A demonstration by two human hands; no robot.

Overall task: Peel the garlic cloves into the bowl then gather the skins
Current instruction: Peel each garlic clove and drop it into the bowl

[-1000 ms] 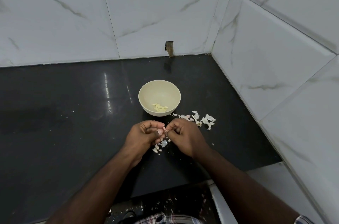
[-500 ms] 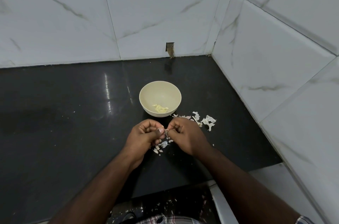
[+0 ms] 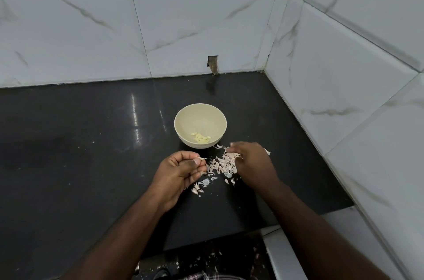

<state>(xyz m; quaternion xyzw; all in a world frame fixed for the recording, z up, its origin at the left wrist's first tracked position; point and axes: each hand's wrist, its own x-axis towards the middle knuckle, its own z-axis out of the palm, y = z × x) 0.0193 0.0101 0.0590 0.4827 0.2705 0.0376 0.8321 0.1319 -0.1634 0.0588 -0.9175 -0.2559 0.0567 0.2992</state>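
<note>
The black counter lay bare across the left and centre-left of the frame. The bowl stood at centre, with skins heaped just below it between the left hand and right hand. Tiled walls closed the top and right, meeting at upper right.

black countertop, white marble-look wall tiles, small wall notch
</note>
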